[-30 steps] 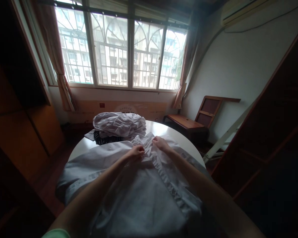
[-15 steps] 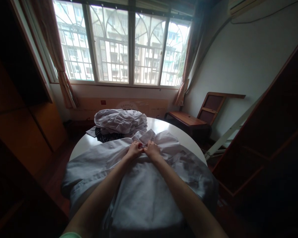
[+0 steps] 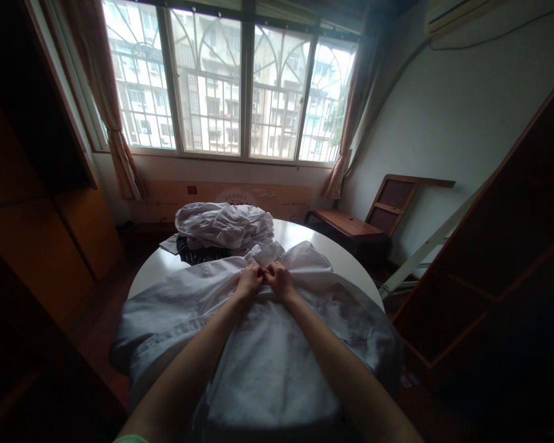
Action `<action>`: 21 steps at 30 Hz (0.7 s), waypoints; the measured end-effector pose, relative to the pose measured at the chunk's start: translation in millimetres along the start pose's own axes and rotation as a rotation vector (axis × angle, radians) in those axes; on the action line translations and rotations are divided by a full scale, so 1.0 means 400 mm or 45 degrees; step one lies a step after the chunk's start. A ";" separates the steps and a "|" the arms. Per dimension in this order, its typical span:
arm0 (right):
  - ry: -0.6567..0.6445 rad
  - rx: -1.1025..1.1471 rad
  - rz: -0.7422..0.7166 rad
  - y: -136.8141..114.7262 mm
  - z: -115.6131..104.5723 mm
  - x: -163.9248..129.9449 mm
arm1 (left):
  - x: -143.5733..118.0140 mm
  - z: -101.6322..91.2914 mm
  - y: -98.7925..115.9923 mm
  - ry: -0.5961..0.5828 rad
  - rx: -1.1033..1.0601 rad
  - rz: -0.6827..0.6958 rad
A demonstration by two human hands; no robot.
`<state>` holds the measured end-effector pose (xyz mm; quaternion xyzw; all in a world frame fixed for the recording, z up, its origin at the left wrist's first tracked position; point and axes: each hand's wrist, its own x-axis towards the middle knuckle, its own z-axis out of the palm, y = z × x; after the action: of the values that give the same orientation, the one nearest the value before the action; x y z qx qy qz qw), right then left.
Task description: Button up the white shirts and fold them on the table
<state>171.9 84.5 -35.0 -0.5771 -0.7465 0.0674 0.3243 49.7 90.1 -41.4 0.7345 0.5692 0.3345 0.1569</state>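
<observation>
**Both hands meet at the collar of a white shirt on the round table**

White shirt [image 3: 268, 363] lies spread over the near half of the round white table [image 3: 337, 255], front side up. Its hem hangs off the near edge toward the person; one sleeve trails off to the left. The collar points away, toward the window.

Left hand [image 3: 250, 282] and right hand [image 3: 281, 281] sit side by side just below the collar, fingertips touching or all but touching each other. Both are curled, knuckles up, fingers pinched on the cloth at the top of the shirt's front opening. What exactly sits between the fingertips is too small to make out. Both forearms are bare and run straight up over the shirt's body from the near edge.

Behind the shirt, at the far side of the table, is a rumpled heap of white clothes [image 3: 224, 224]. It rests on a dark striped garment [image 3: 191, 249] whose edge shows underneath. The heap lies near the shirt collar; whether it touches it I cannot tell.

Room: wide barred window [image 3: 226, 86] ahead, curtains [image 3: 120, 160] tied back at either side. A low wooden bench [image 3: 346, 226] stands by the right wall with a framed panel [image 3: 394, 200] leaning behind it. Dark wooden cupboards [image 3: 32, 203] fill the left side.
</observation>
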 end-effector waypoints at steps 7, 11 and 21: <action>-0.049 0.043 -0.004 0.015 -0.001 0.003 | -0.006 -0.001 0.001 0.010 0.057 -0.014; -0.086 0.006 -0.055 0.016 -0.013 -0.005 | -0.001 -0.008 -0.004 -0.054 0.055 0.018; -0.156 0.148 0.012 0.010 -0.036 -0.004 | -0.014 -0.003 -0.004 -0.019 0.065 0.081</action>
<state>183.6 80.5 -26.2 -0.5557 -0.7570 0.1476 0.3106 47.1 85.1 -43.0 0.7584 0.5528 0.3192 0.1315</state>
